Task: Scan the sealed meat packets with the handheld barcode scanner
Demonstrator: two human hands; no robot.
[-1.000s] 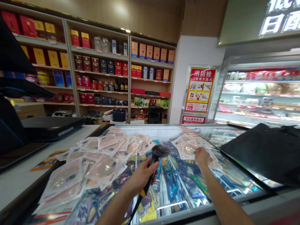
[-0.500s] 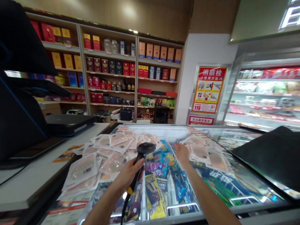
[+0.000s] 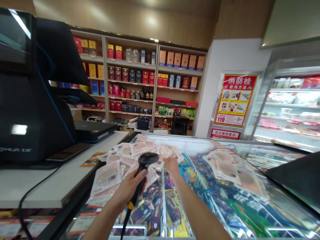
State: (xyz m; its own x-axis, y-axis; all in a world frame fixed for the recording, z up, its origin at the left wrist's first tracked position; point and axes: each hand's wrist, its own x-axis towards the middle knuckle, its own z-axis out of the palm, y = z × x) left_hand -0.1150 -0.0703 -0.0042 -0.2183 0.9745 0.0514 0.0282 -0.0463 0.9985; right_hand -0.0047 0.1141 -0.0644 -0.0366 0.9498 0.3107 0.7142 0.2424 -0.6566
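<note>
My left hand [image 3: 133,185] is wrapped round the handle of a black handheld barcode scanner [image 3: 148,158], whose head is up and whose cable hangs down. My right hand [image 3: 172,166] is curled at the right edge of a heap of flat, clear packets [image 3: 132,149] with pale round contents. Its fingertips meet the packets, but what they pinch, if anything, is hidden. A smaller group of the same packets [image 3: 226,170] lies further right. Both groups rest on the glass top of a chest freezer [image 3: 200,141], with colourful wrapped goods in wire baskets beneath.
On the left a white counter [image 3: 42,190] carries a black checkout terminal [image 3: 32,110], a black flat device [image 3: 93,130] and an orange packet [image 3: 93,159]. A dark sloping object [image 3: 297,176] stands at the right. Shelves of boxes [image 3: 132,75] line the back.
My right hand has moved left, from beside the right-hand packets to the edge of the larger heap. The view has turned slightly left. My left hand still holds the scanner.
</note>
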